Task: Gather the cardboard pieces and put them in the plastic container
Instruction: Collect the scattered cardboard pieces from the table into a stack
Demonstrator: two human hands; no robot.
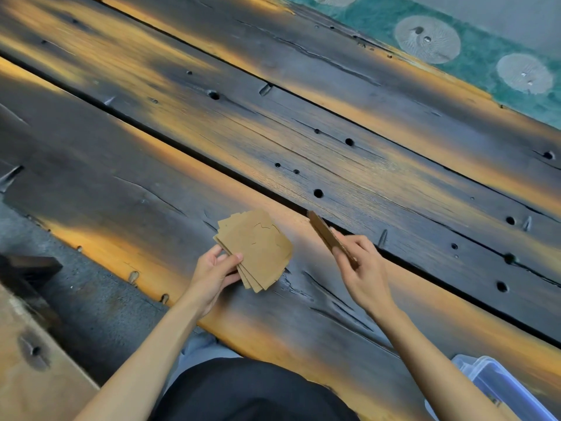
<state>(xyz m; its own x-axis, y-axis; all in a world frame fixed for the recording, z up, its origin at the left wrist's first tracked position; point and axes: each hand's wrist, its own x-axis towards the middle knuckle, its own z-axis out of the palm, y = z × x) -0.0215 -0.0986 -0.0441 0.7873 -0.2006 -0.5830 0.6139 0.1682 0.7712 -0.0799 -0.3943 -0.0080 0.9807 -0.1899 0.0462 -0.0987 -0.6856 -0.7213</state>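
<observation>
My left hand (214, 273) grips a fanned stack of brown cardboard pieces (258, 247) by its lower left corner, held just above the wooden table. To its right, my right hand (361, 268) pinches one more cardboard piece (326, 232), seen almost edge-on and pointing up and left towards the stack. A gap of bare wood separates the two. The clear plastic container (498, 387) with a bluish rim sits at the bottom right, on the table's near edge, partly cut off by the frame.
The table (273, 132) is made of dark, scorched planks with knot holes and long gaps between boards. A green mat with pale round patches (428, 39) lies beyond the far edge. Grey floor and a wooden bench (36, 369) are at the lower left.
</observation>
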